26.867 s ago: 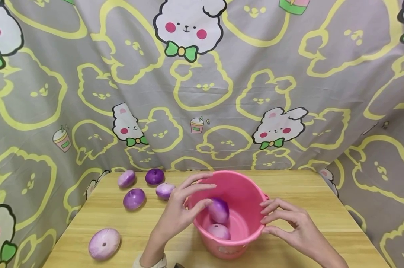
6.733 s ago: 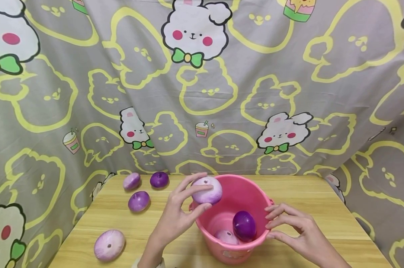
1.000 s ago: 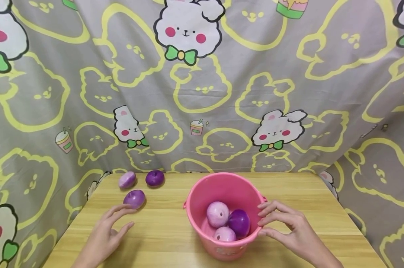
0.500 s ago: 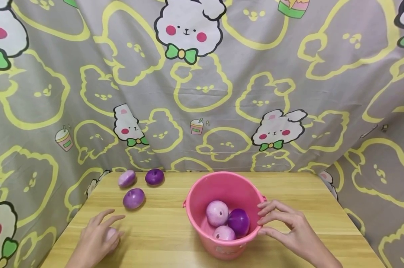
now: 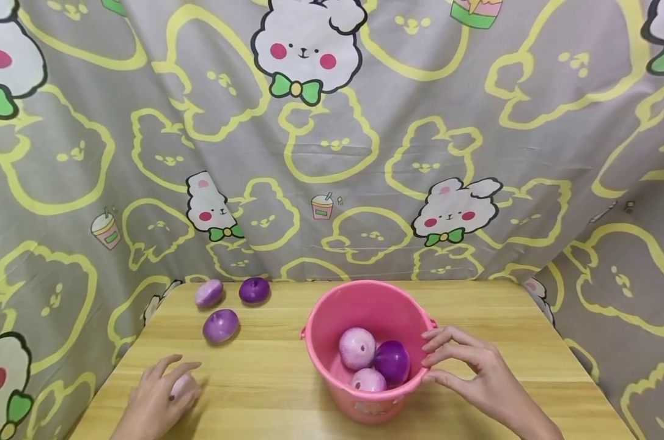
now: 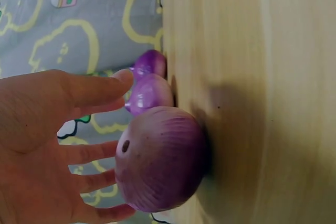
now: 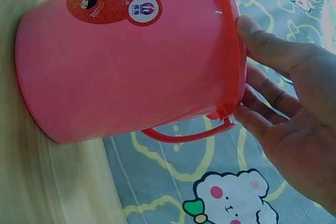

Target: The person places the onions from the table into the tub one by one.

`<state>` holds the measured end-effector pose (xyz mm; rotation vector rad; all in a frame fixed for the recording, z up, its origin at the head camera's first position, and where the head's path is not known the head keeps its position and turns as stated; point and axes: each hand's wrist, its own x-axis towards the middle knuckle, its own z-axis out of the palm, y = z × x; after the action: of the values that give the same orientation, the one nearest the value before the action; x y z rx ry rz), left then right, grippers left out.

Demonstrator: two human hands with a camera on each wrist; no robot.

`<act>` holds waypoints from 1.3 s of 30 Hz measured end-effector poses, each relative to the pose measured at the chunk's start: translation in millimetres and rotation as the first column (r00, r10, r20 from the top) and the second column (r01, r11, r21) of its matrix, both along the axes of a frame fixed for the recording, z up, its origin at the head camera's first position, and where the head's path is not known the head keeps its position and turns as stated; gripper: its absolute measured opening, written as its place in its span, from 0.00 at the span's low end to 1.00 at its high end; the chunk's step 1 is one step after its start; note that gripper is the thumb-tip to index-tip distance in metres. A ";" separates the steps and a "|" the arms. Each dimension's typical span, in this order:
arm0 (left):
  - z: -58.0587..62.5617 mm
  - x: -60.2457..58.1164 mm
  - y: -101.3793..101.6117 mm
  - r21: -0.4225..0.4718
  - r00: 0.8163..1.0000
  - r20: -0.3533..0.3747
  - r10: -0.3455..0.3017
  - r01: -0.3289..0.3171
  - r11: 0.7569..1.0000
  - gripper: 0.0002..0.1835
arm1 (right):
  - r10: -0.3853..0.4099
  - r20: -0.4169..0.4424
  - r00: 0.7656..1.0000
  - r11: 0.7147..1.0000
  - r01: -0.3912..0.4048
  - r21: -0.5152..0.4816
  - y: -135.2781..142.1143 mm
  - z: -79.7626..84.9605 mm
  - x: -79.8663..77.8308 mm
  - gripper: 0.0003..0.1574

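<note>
In the head view my left hand [image 5: 156, 394] lies over a pale purple onion [image 5: 182, 387] at the table's front left, partly hiding it. The left wrist view shows this onion [image 6: 160, 158] with my fingers [image 6: 94, 179] along its far side and the thumb held apart from it. My right hand [image 5: 475, 370] holds the rim of a pink bucket [image 5: 365, 409]; in the right wrist view thumb and fingertips meet that rim. Inside the bucket lie two pale onions, one [image 5: 357, 348] behind the other [image 5: 369, 380], and a dark purple onion [image 5: 392, 362].
Three more onions stand at the back left of the wooden table [image 5: 266, 379]: a pale one [image 5: 208, 294], a dark one [image 5: 254, 290] and a mid-purple one [image 5: 221, 326]. A patterned grey curtain [image 5: 359, 146] hangs behind. The bucket's handle [image 7: 184, 139] hangs at its side.
Earlier my left hand brought a pale onion over the bucket; that onion is now inside. Since then the left hand has moved left to the front onion. The right hand stays at the rim.
</note>
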<state>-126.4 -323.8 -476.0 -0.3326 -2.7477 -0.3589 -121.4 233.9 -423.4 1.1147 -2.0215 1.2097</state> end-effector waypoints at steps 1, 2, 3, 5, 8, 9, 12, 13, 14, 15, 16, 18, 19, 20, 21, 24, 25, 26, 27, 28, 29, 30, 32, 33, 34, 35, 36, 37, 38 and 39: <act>-0.6 0.1 -0.5 -0.003 1.000 0.016 0.006 -0.006 1.000 0.25 | 0.002 0.000 1.000 1.000 -0.002 -0.001 -0.1 -0.3 -0.5 0.27; -1.1 0.2 -1.0 -0.005 0.999 0.034 0.013 -0.013 1.000 0.25 | 0.002 0.002 1.000 1.000 -0.002 -0.001 -0.3 -0.4 -0.7 0.27; -1.4 0.3 -1.3 -0.009 0.999 0.051 0.019 -0.019 1.000 0.24 | 0.002 0.004 1.000 1.000 -0.002 -0.001 -0.5 -0.7 -0.8 0.27; -2.1 0.2 -2.0 -0.015 0.997 0.074 0.029 -0.028 0.999 0.24 | -0.001 0.008 1.000 1.000 0.001 0.000 -0.4 -1.0 -0.9 0.27; -3.8 -0.7 -3.2 -0.029 0.996 0.079 0.039 -0.036 0.999 0.24 | -0.013 0.009 1.000 1.000 0.013 0.004 -0.1 -0.6 -0.7 0.27; -4.4 -1.0 -3.8 -0.034 0.996 0.079 0.040 -0.037 0.999 0.24 | -0.015 0.008 1.000 1.000 0.015 0.005 0.2 -0.5 -0.8 0.27; -7.1 -1.2 -7.0 -0.050 0.994 0.096 0.046 -0.041 0.998 0.25 | -0.020 0.008 1.000 1.000 0.020 0.010 -0.3 0.3 -1.1 0.27; -7.8 -1.6 -8.0 -0.053 0.993 0.108 0.047 -0.041 0.998 0.26 | -0.019 0.010 1.000 1.000 0.019 0.011 -0.5 0.3 -1.0 0.27; -8.5 -1.8 -9.1 -0.054 0.991 0.121 0.047 -0.041 0.998 0.26 | -0.020 0.010 1.000 1.000 0.020 0.010 -0.6 0.2 -1.0 0.27; -9.0 -2.1 -10.0 -0.053 0.990 0.135 0.049 -0.042 0.998 0.27 | -0.020 0.008 1.000 1.000 0.020 0.008 -0.7 -0.3 -1.2 0.28; -9.0 -2.4 -10.5 -0.053 0.987 0.149 0.053 -0.046 0.998 0.27 | -0.020 0.007 1.000 1.000 0.020 0.007 -0.7 -0.3 -1.2 0.28; -7.0 -2.8 -10.3 -0.061 0.980 0.186 0.074 -0.064 0.996 0.26 | -0.019 0.005 1.000 1.000 0.019 0.006 -0.5 -0.5 -1.1 0.28; -6.1 -2.9 -10.2 -0.065 0.976 0.202 0.086 -0.075 0.995 0.25 | -0.018 0.004 1.000 1.000 0.018 0.006 -0.3 -0.6 -1.1 0.28; -5.0 -3.0 -9.9 -0.072 0.971 0.216 0.099 -0.085 0.994 0.25 | -0.017 0.000 1.000 1.000 0.017 0.005 -0.1 -0.7 -1.4 0.28; -4.0 -3.3 -9.7 -0.078 0.968 0.226 0.109 -0.093 0.993 0.24 | -0.015 -0.002 1.000 1.000 0.015 0.004 0.2 -0.6 -1.5 0.28; -3.7 -3.3 -10.2 -0.082 0.964 0.237 0.120 -0.103 0.991 0.24 | -0.014 -0.002 1.000 1.000 0.014 0.007 0.0 -0.1 -1.3 0.27; -4.7 -3.1 -10.7 -0.077 0.968 0.226 0.113 -0.098 0.992 0.25 | -0.015 -0.001 1.000 1.000 0.015 0.005 0.0 -0.2 -1.2 0.27; -5.6 -2.9 -11.1 -0.071 0.971 0.216 0.106 -0.092 0.993 0.25 | -0.016 0.002 1.000 1.000 0.016 0.006 -0.1 -0.2 -1.0 0.28; -6.5 -2.6 -11.4 -0.064 0.973 0.208 0.100 -0.088 0.994 0.25 | -0.017 0.002 1.000 1.000 0.017 0.007 -0.2 0.0 -0.7 0.28; -6.9 -2.5 -11.7 -0.060 0.974 0.204 0.096 -0.085 0.995 0.26 | -0.018 0.006 1.000 1.000 0.018 0.007 -0.4 0.2 -0.4 0.28; -7.2 -2.4 -11.9 -0.055 0.975 0.201 0.094 -0.085 0.995 0.26 | -0.019 0.008 1.000 1.000 0.019 0.008 -0.4 0.3 -0.2 0.28; -7.2 -2.6 -11.9 -0.053 0.975 0.204 0.094 -0.085 0.995 0.26 | -0.019 0.009 1.000 1.000 0.019 0.008 -0.4 0.4 -0.1 0.28; -6.7 -3.2 -11.9 -0.049 0.971 0.218 0.098 -0.090 0.995 0.27 | -0.015 0.010 1.000 1.000 0.015 0.007 -0.4 0.7 -0.2 0.27; -6.2 -3.7 -11.8 -0.049 0.968 0.230 0.102 -0.093 0.994 0.27 | -0.014 0.009 1.000 1.000 0.014 0.007 -0.3 0.9 -0.3 0.27; -5.7 -4.1 -11.7 -0.050 0.965 0.239 0.104 -0.095 0.994 0.27 | -0.014 0.011 1.000 1.000 0.014 0.006 -0.2 1.0 -0.3 0.27; -5.2 -4.5 -11.5 -0.051 0.963 0.247 0.106 -0.096 0.994 0.26 | -0.015 0.012 1.000 1.000 0.014 0.006 -0.1 1.2 -0.3 0.27; -4.6 -4.9 -11.3 -0.054 0.961 0.255 0.108 -0.098 0.994 0.26 | -0.014 0.012 1.000 1.000 0.014 0.006 0.0 1.2 -0.4 0.27; -4.2 -5.2 -11.0 -0.056 0.959 0.261 0.110 -0.099 0.993 0.26 | -0.014 0.014 1.000 1.000 0.013 0.006 0.1 1.1 -0.5 0.27; -3.8 -5.5 -10.8 -0.059 0.957 0.267 0.113 -0.100 0.993 0.25 | -0.014 0.015 1.000 1.000 0.014 0.006 0.2 1.1 -0.4 0.27; -3.5 -5.7 -10.6 -0.062 0.956 0.271 0.114 -0.101 0.993 0.25 | -0.015 0.018 1.000 1.000 0.015 0.007 0.2 1.0 -0.3 0.28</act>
<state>-132.1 -334.4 -479.5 -0.1525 -3.0344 -0.3337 -121.7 234.1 -422.5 1.0937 -2.0450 1.2106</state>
